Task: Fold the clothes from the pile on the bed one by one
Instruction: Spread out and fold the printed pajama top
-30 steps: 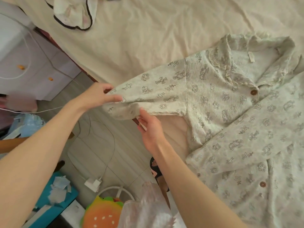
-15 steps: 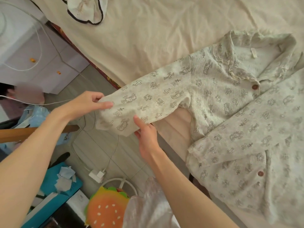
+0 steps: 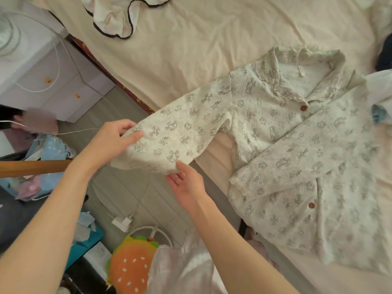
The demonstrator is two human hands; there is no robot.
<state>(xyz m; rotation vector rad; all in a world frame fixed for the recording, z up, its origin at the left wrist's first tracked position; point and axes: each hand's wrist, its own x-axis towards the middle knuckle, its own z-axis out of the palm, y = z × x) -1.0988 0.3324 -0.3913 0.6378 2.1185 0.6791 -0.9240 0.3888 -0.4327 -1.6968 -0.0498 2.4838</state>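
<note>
A cream pyjama shirt (image 3: pixel 292 145) with a small animal print, ruffled collar and brown buttons lies face up on the bed (image 3: pixel 201 49). One sleeve is folded across its front. The other sleeve (image 3: pixel 180 132) stretches out past the bed's edge over the floor. My left hand (image 3: pixel 114 141) pinches that sleeve's cuff at the upper corner. My right hand (image 3: pixel 186 183) is palm up under the cuff's lower edge, its fingertips touching the cloth.
A white garment with dark trim (image 3: pixel 114 15) lies at the bed's far end. Dark and pale clothes (image 3: pixel 384 58) sit at the right edge. Beside the bed are a white drawer unit (image 3: pixel 48 81), cables with a charger (image 3: pixel 123 221), and a burger-shaped cushion (image 3: pixel 129 266).
The sleeve has been drawn further out and straighter past the bed's edge. My right hand has slid down to the cuff's lower edge with its palm turned up.
</note>
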